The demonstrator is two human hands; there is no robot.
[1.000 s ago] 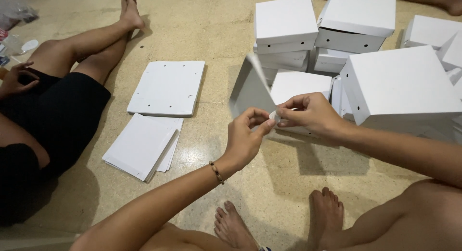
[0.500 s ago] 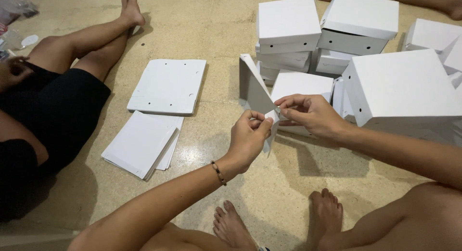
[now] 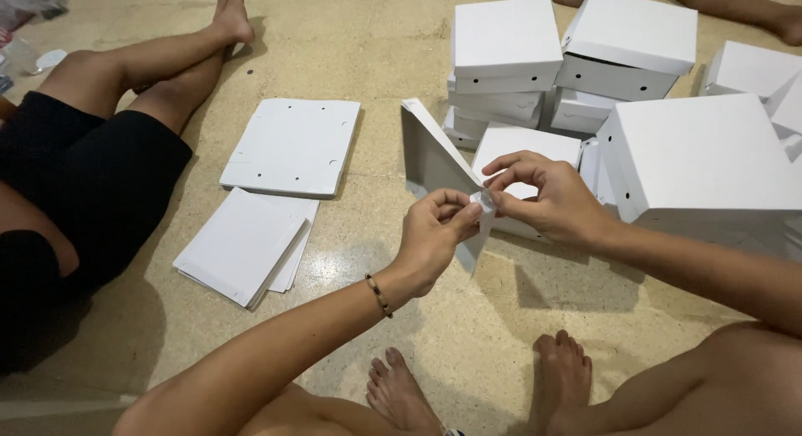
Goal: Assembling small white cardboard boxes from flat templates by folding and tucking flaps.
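Over speckled floor, left hand (image 3: 433,235) and right hand (image 3: 547,198) pinch a white card panel (image 3: 434,164) (its corner hidden between fingertips).

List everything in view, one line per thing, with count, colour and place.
folded card piece: one, white, pinched by both hands at its corner
flat card stacks: two, white, floor at left
assembled boxes: several, white, piled at upper right
floor: beige, speckled
other person's legs: black shorts, far left
bracelet: one, dark beads, left wrist
feet: two, bare, bottom centre
left hand: gripping the card
right hand: gripping the card
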